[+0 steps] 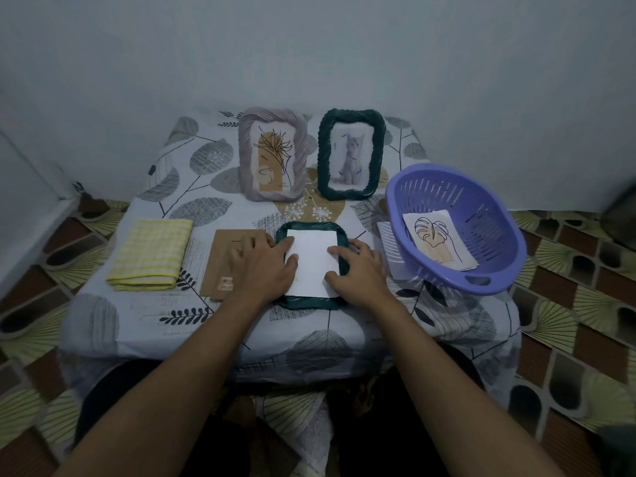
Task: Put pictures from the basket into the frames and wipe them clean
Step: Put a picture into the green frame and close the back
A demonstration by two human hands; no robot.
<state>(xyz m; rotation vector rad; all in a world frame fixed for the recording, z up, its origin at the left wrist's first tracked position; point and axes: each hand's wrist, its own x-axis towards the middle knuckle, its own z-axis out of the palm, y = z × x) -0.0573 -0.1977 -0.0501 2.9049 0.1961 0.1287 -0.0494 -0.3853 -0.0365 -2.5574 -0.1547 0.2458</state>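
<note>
Nearest on the table (309,339), a dark green frame (309,302) lies face down with a white sheet (313,259), blank side up, resting in its recess. The left hand (263,266) presses the sheet's nine o'clock edge and the right hand (358,270) its three o'clock edge, fingers laid flat, grasping nothing. The paper looks light and floppy, likely to buckle, so it is best nudged by its edges. At nine o'clock lie the cardboard backing (220,259) and the yellow cloth (151,253); at two o'clock the basket (495,232) holds a leaf picture (437,242). Farthest, at twelve, stand a grey frame (246,160) and a green frame (323,156), both filled
</note>
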